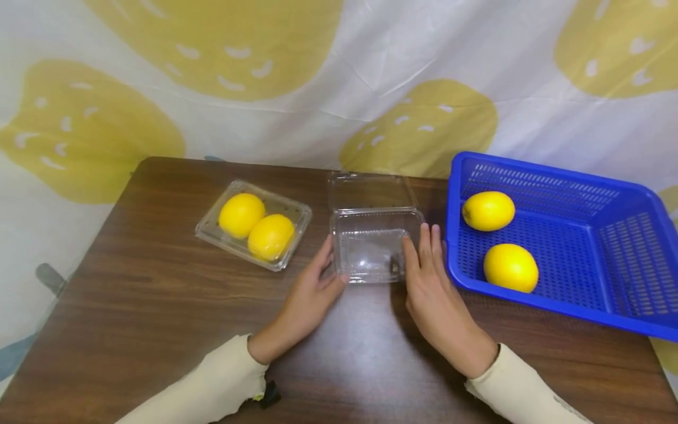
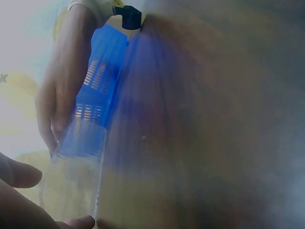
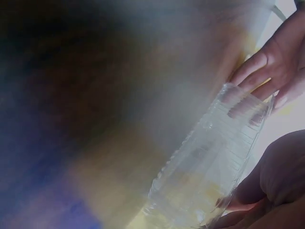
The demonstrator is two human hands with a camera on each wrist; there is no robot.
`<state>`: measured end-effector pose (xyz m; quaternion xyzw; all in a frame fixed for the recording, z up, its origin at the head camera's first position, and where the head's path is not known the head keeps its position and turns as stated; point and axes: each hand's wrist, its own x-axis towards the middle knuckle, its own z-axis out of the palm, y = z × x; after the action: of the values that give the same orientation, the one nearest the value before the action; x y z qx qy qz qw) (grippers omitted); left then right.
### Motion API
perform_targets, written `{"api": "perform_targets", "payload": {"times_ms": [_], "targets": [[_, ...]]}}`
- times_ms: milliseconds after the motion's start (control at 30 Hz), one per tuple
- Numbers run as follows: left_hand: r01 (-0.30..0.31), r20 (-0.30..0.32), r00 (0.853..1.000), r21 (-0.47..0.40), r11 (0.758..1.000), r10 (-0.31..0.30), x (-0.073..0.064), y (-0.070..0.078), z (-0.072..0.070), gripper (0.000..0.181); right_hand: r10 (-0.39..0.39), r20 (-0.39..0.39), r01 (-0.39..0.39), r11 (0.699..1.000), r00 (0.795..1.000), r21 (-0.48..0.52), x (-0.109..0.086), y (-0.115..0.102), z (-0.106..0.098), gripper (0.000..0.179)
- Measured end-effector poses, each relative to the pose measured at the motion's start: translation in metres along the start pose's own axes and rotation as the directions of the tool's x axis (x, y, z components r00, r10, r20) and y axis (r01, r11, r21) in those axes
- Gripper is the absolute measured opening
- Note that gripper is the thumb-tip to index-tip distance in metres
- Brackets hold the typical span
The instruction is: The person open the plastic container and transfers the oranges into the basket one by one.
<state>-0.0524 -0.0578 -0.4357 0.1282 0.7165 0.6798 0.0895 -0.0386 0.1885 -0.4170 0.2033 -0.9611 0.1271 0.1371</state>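
A clear plastic clamshell box (image 1: 365, 247) stands on the table with its lid (image 1: 373, 191) folded back behind it; no fruit lies inside. My left hand (image 1: 307, 294) holds the box's near left corner, thumb at the front and fingers along the left side. At the right side my right hand (image 1: 436, 300) grips the box, its long fingers laid along the rim and its thumb mostly hidden. Both wrist views show the box (image 2: 71, 186) between the two hands. To the left sits a second clear box (image 1: 299, 235), closed over two yellow lemons (image 1: 271, 237).
A blue plastic basket (image 1: 551, 312) stands on the right, close beside my right hand. It holds two lemons (image 1: 488, 211) near its left wall. Behind the brown wooden table (image 1: 159, 306) hangs a white cloth (image 1: 296, 129) printed with yellow fruit shapes.
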Motion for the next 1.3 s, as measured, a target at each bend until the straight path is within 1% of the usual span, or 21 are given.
{"api": "perform_targets", "payload": {"times_ms": [100, 167, 233, 300, 333, 400, 467, 533, 567, 600, 633, 667, 700, 767, 833, 867, 967, 1067, 1133, 1233, 1300], "targets": [[0.001, 0.007, 1.0, 0.01, 1.0, -0.001, -0.009, 0.002, -0.005, 0.081, -0.025, -0.01, 0.025, 1.0, 1.0, -0.017, 0.002, -0.002, 0.001, 0.075], [-0.026, -0.006, 1.0, 0.05, 0.998, 0.027, -0.016, 0.006, -0.009, 0.078, -0.061, -0.045, 0.061, 0.998, 0.997, -0.007, 0.002, -0.003, 0.0, 0.075], [-0.084, -0.037, 0.995, 0.128, 0.988, 0.089, -0.022, 0.012, -0.015, 0.07, -0.109, -0.098, 0.112, 0.994, 0.989, 0.018, 0.002, -0.006, -0.001, 0.074], [-0.159, -0.073, 0.981, 0.241, 0.958, 0.181, -0.027, 0.018, -0.023, 0.06, -0.164, -0.166, 0.173, 0.984, 0.973, 0.044, 0.002, -0.01, -0.002, 0.073], [-0.201, -0.087, 0.967, 0.31, 0.929, 0.238, -0.027, 0.021, -0.027, 0.055, -0.185, -0.201, 0.201, 0.978, 0.962, 0.061, 0.001, -0.012, -0.004, 0.072], [-0.278, -0.101, 0.928, 0.45, 0.849, 0.357, -0.026, 0.026, -0.037, 0.046, -0.221, -0.263, 0.251, 0.964, 0.939, 0.086, 0.0, -0.017, -0.005, 0.064], [-0.326, -0.101, 0.882, 0.576, 0.749, 0.461, -0.022, 0.03, -0.048, 0.041, -0.25, -0.313, 0.292, 0.952, 0.916, 0.095, 0.0, -0.023, -0.007, 0.052], [-0.337, -0.085, 0.842, 0.689, 0.642, 0.533, -0.015, 0.032, -0.058, 0.036, -0.273, -0.352, 0.326, 0.94, 0.895, 0.098, 0.0, -0.029, -0.009, 0.042], [-0.332, -0.073, 0.83, 0.732, 0.595, 0.553, -0.011, 0.033, -0.063, 0.035, -0.288, -0.366, 0.342, 0.935, 0.885, 0.093, 0.0, -0.032, -0.01, 0.041], [-0.318, -0.059, 0.827, 0.771, 0.552, 0.558, -0.008, 0.034, -0.068, 0.035, -0.304, -0.38, 0.361, 0.929, 0.874, 0.087, 0.0, -0.034, -0.011, 0.04], [-0.298, -0.044, 0.828, 0.809, 0.506, 0.559, -0.005, 0.033, -0.071, 0.037, -0.319, -0.393, 0.38, 0.921, 0.862, 0.086, 0.0, -0.037, -0.011, 0.04], [-0.274, -0.03, 0.836, 0.842, 0.465, 0.548, -0.002, 0.033, -0.075, 0.039, -0.331, -0.4, 0.395, 0.915, 0.854, 0.086, 0.0, -0.039, -0.012, 0.039], [-0.245, -0.02, 0.849, 0.871, 0.427, 0.528, 0.001, 0.032, -0.077, 0.043, -0.342, -0.404, 0.408, 0.909, 0.848, 0.086, 0.0, -0.041, -0.012, 0.039], [-0.179, -0.015, 0.883, 0.913, 0.368, 0.468, 0.006, 0.029, -0.081, 0.055, -0.362, -0.403, 0.429, 0.899, 0.841, 0.087, -0.001, -0.044, -0.013, 0.039], [-0.113, -0.021, 0.919, 0.942, 0.316, 0.393, 0.01, 0.025, -0.082, 0.068, -0.372, -0.389, 0.436, 0.896, 0.843, 0.088, -0.003, -0.047, -0.013, 0.04], [-0.087, -0.027, 0.933, 0.95, 0.298, 0.358, 0.011, 0.023, -0.083, 0.072, -0.377, -0.382, 0.439, 0.894, 0.844, 0.088, -0.004, -0.048, -0.013, 0.041], [-0.044, -0.031, 0.956, 0.968, 0.247, 0.293, 0.013, 0.019, -0.084, 0.078, -0.398, -0.364, 0.454, 0.887, 0.842, 0.083, -0.007, -0.05, -0.011, 0.042], [-0.057, -0.003, 0.963, 0.975, 0.216, 0.268, 0.013, 0.019, -0.086, 0.075, -0.424, -0.356, 0.48, 0.873, 0.833, 0.083, -0.008, -0.051, -0.009, 0.042], [-0.077, 0.025, 0.97, 0.975, 0.208, 0.243, 0.01, 0.021, -0.089, 0.073, -0.446, -0.358, 0.504, 0.86, 0.82, 0.083, -0.008, -0.052, -0.008, 0.04], [-0.11, 0.07, 0.981, 0.969, 0.22, 0.181, 0.001, 0.029, -0.096, 0.07, -0.475, -0.359, 0.536, 0.839, 0.804, 0.091, -0.009, -0.055, -0.006, 0.039], [-0.126, 0.09, 0.984, 0.96, 0.249, 0.152, -0.006, 0.034, -0.1, 0.065, -0.489, -0.355, 0.553, 0.827, 0.797, 0.103, -0.009, -0.057, -0.005, 0.038]]}}
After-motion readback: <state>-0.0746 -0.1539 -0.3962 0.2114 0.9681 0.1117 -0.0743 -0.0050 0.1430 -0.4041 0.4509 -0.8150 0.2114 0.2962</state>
